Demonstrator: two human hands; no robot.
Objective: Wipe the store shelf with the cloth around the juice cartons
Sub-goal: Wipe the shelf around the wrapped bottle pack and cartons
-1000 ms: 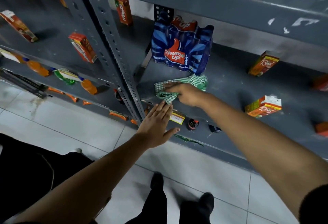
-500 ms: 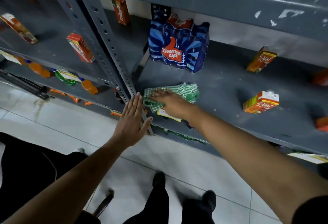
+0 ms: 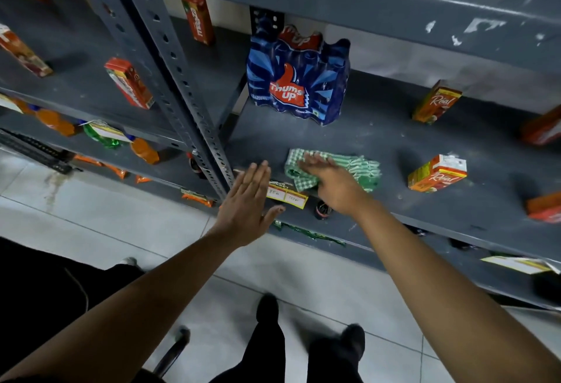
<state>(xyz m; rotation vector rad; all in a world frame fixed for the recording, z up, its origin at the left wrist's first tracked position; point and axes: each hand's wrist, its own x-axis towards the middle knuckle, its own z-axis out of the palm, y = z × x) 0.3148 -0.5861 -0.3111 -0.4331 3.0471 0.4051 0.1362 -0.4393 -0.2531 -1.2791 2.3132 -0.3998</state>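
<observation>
A green-and-white checked cloth (image 3: 361,167) lies on the grey shelf (image 3: 394,136) near its front edge, in front of a blue Thums Up bottle pack (image 3: 297,79). My right hand (image 3: 331,183) presses flat on the cloth's left part, fingers stretched out. My left hand (image 3: 246,203) hovers open and flat at the shelf's front lip, beside the upright post (image 3: 188,94), and holds nothing. An orange Real juice carton (image 3: 437,173) lies to the right of the cloth. A second Real carton (image 3: 437,102) stands further back.
Two more orange cartons (image 3: 543,129) (image 3: 545,206) show at the right edge. A yellow price tag (image 3: 287,194) hangs on the shelf lip between my hands. Dark bottles (image 3: 321,209) stand on the shelf below. The left bay holds red cartons (image 3: 129,83). My feet are on the tiled floor.
My right hand has slid the cloth from just below the bottle pack toward the front edge, then a little rightward. My left hand swung left to the post and partly back.
</observation>
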